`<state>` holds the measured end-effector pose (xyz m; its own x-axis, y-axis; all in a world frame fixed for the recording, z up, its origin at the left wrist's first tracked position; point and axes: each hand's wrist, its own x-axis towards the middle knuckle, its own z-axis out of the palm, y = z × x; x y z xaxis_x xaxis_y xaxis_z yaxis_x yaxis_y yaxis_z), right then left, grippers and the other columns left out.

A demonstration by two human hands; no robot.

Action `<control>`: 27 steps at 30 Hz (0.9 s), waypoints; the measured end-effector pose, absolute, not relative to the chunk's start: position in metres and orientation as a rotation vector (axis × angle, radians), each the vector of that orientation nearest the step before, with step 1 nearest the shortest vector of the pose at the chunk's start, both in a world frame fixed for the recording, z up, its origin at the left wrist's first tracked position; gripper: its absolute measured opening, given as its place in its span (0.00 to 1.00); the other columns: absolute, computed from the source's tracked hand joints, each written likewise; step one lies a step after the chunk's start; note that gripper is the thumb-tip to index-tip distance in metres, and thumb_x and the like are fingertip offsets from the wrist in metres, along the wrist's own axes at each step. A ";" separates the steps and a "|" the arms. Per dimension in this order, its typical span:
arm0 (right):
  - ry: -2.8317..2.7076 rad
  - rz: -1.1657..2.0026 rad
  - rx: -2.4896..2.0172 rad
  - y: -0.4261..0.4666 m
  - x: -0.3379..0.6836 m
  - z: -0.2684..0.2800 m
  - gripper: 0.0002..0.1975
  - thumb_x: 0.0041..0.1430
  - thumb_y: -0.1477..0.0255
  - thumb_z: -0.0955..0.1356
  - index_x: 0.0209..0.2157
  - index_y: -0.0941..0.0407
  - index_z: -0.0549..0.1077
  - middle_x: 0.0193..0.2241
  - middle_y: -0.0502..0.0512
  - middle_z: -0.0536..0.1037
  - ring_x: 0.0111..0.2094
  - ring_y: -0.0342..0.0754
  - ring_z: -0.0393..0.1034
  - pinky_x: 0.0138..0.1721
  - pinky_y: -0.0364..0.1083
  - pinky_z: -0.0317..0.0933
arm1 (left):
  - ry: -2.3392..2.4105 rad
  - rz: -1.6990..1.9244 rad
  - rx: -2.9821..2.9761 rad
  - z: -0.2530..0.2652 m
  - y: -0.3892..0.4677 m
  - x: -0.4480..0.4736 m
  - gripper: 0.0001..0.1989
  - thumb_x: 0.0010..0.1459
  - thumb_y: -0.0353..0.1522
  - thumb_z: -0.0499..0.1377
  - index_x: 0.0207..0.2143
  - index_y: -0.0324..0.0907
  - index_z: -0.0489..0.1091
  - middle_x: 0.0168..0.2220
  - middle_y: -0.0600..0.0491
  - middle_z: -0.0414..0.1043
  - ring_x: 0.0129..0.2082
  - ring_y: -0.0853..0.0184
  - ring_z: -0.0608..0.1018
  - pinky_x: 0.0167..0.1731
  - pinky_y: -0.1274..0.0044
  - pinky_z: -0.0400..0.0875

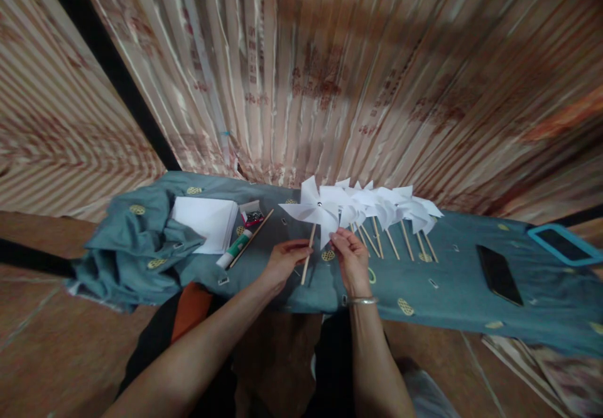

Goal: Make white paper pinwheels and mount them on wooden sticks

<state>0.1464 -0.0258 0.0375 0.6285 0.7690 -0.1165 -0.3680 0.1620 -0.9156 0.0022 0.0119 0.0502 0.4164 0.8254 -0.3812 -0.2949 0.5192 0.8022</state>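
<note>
near the table's [447,286] front edge, the left hand [284,264] pinches a pinwheel's [325,213] stick [305,271], likely for steadiness, the right hand [352,256] its lower blade [325,236].

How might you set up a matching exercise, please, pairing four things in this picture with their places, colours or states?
1. Left hand
2. Paper stack
3. Glue stick
4. Dark phone

A. Green and white, lying down
B. Between the pinwheel row and the blue-framed object
C. Holding a wooden stick
D. Plain white

Pairs: 1-C, 2-D, 3-A, 4-B
</note>
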 end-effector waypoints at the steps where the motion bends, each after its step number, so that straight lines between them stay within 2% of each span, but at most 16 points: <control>1: -0.421 0.852 -1.141 -0.026 0.146 0.037 0.16 0.35 0.68 0.79 0.29 0.55 0.77 0.23 0.46 0.78 0.23 0.38 0.68 0.27 0.39 0.62 | 0.868 0.782 0.719 0.050 0.012 0.002 0.18 0.29 0.32 0.74 0.28 0.38 0.79 0.27 0.51 0.78 0.28 0.70 0.74 0.33 0.78 0.67; 14: -0.415 0.897 -1.113 -0.027 0.144 0.041 0.15 0.35 0.68 0.78 0.29 0.55 0.77 0.22 0.46 0.77 0.23 0.38 0.67 0.26 0.39 0.62 | 0.883 0.787 0.783 0.044 0.012 0.005 0.16 0.32 0.33 0.73 0.29 0.39 0.79 0.27 0.51 0.78 0.28 0.70 0.74 0.34 0.77 0.66; 27: -0.470 0.990 -1.131 -0.029 0.135 0.049 0.15 0.34 0.67 0.78 0.27 0.55 0.77 0.22 0.46 0.77 0.22 0.39 0.67 0.26 0.41 0.62 | 0.904 0.813 0.777 0.041 0.011 0.009 0.15 0.30 0.33 0.73 0.26 0.39 0.79 0.25 0.52 0.77 0.26 0.70 0.73 0.32 0.77 0.67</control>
<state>0.1352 -0.0294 0.0489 0.5135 0.8440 -0.1550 -0.4135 0.0851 -0.9065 0.0089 0.0111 0.0414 0.3806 0.8533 -0.3564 -0.2646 0.4698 0.8422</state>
